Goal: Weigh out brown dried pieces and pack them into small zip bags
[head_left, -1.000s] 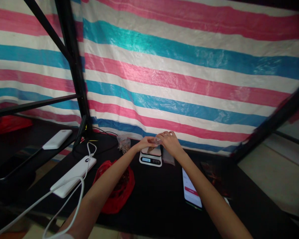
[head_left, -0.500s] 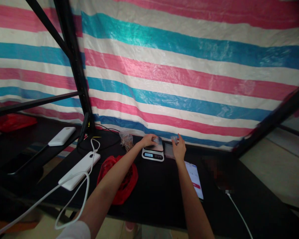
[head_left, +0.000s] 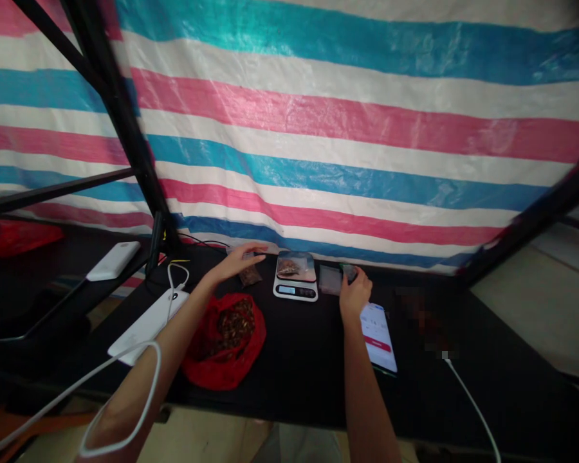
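Note:
My left hand reaches over the small clear bags of brown bits left of the scale, its fingers stretched out and apart. On the plate of the white digital kitchen scale lies a clear zip bag with small brown pieces. To the right, my right hand has its fingers closed around a small clear plastic bag, partly hidden by them. Flat clear plastic bags lie between that hand and the scale. A red plastic bag, open at the top, holds many small brown pieces.
A lit phone lies by my right forearm. White power banks and a white cable are at left, the cable crossing in front of my left arm. Black frame posts and a striped sheet stand behind the black table.
My left hand has left the scale and moved left to the small bags. A filled bag now shows on the plate. My right hand has lowered slightly and shifted right.

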`<state>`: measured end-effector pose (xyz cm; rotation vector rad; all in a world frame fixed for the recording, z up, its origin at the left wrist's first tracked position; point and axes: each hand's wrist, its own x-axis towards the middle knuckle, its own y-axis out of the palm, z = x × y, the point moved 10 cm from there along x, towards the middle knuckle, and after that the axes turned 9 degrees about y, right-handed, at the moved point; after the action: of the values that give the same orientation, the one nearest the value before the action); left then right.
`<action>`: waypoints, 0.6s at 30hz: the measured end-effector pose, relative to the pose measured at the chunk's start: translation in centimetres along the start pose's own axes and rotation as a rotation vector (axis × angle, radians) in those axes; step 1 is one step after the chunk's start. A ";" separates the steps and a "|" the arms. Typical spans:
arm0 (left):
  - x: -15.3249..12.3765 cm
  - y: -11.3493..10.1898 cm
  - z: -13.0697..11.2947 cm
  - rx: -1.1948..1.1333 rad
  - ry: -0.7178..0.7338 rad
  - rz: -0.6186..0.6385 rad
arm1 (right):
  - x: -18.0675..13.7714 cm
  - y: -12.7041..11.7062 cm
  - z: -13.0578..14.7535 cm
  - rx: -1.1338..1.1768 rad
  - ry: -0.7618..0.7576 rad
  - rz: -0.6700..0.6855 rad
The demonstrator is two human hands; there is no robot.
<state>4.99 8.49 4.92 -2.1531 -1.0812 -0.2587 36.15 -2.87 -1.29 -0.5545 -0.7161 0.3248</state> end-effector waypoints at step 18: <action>-7.5 -0.2 6.4 -0.327 -0.213 -0.317 | -0.5 0.4 -1.0 -0.343 0.045 0.060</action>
<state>-0.72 8.15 -3.18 -2.3251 -1.5998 -0.3800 36.46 -3.11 -2.40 -0.9073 -0.7169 0.2450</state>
